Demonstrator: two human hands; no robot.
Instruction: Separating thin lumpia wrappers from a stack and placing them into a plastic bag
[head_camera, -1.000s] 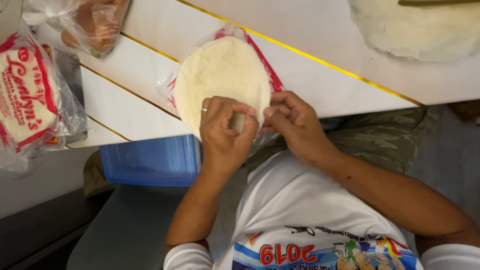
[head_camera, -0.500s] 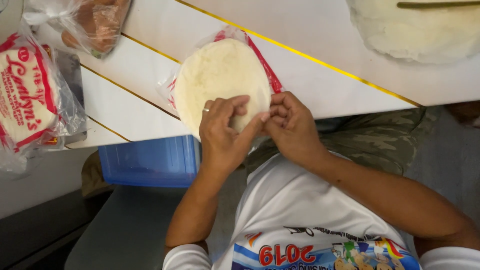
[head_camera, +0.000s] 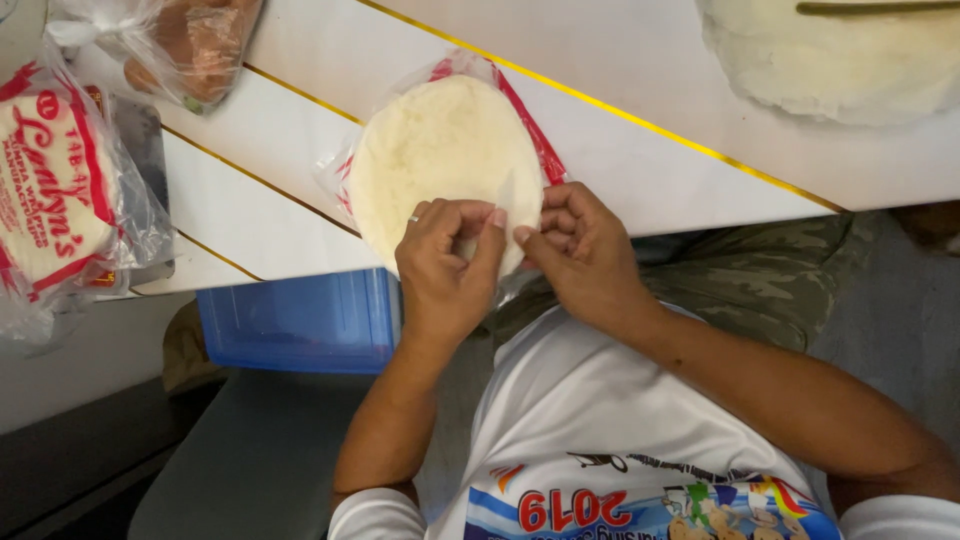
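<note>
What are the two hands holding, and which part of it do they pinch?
The left hand and right hand pinch the near edge of the top thin round wrapper on a stack lying on its opened plastic bag; the edge is lifted slightly.

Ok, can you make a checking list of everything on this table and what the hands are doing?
Surface: white table with thin gold lines; its near edge shows.
Job's things: stack of round pale wrappers lying on an opened clear bag with red trim, at the table's near edge.
Clutter: sealed pack of the same wrappers at far left; clear bag with something brownish at the top left; another pale round stack at the top right.
Hands: left hand and right hand pinch the near rim of the stack with their fingertips.
Cables: nothing seen.
Surroundings: blue plastic bin under the table; the person's white printed shirt.
</note>
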